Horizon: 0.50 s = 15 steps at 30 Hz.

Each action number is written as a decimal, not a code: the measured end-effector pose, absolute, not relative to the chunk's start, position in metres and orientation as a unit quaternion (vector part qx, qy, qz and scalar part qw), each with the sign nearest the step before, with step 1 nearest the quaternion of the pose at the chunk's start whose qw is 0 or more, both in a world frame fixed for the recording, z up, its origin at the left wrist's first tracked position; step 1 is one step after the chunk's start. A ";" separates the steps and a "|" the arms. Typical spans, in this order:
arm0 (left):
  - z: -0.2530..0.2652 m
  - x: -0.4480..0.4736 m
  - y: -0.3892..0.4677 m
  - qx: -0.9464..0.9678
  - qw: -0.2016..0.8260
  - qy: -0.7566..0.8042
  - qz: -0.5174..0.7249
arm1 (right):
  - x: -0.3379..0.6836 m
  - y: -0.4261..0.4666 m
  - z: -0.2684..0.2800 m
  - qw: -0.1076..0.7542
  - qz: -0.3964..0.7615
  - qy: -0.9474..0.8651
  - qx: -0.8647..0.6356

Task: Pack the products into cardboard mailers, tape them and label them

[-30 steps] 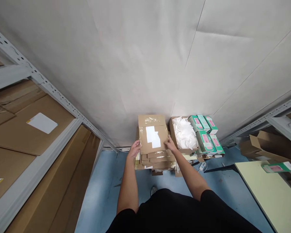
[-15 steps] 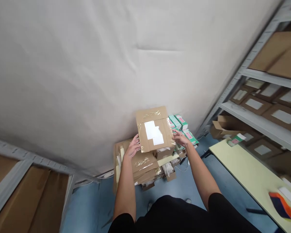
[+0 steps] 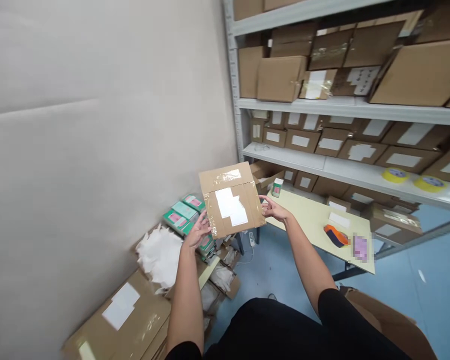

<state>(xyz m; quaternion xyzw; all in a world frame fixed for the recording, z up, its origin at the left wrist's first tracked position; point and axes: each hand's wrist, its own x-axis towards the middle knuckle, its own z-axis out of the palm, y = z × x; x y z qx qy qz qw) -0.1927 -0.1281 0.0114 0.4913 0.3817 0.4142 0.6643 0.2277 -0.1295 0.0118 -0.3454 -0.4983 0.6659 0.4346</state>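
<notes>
Between my two hands is a brown cardboard box [image 3: 249, 202] with clear tape and white paper labels on its face, held in the air. My left hand [image 3: 198, 231] grips its left edge near the lower corner. At the right edge my right hand [image 3: 275, 209] holds it, fingers partly behind the cardboard. Green and pink small boxes [image 3: 176, 219] lie in a group below and left of my left hand. Beside them is a heap of white crumpled paper [image 3: 160, 255].
A pale yellow table [image 3: 303, 212] stands ahead to the right, bearing an orange and dark blue tape dispenser [image 3: 336, 235] and a small green box [image 3: 277, 187]. Behind it, metal shelving [image 3: 303, 160] holds many cartons and yellow tape rolls [image 3: 395, 174]. Flattened cardboard [image 3: 135, 320] lies lower left.
My view has turned to the right, bringing the shelving and table to the front. The cardboard box has come along in both hands, away from the stack of flattened cardboard.
</notes>
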 end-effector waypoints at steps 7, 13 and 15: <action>0.013 -0.020 -0.037 0.543 0.714 0.309 0.317 | 0.379 -0.158 0.010 0.539 0.594 -0.440 -0.405; 0.008 0.085 0.016 0.570 0.742 0.267 0.230 | 0.452 -0.179 -0.005 0.595 0.542 -0.372 -0.463; -0.002 0.106 0.033 0.572 0.750 0.261 0.204 | 0.460 -0.180 -0.021 0.608 0.531 -0.343 -0.480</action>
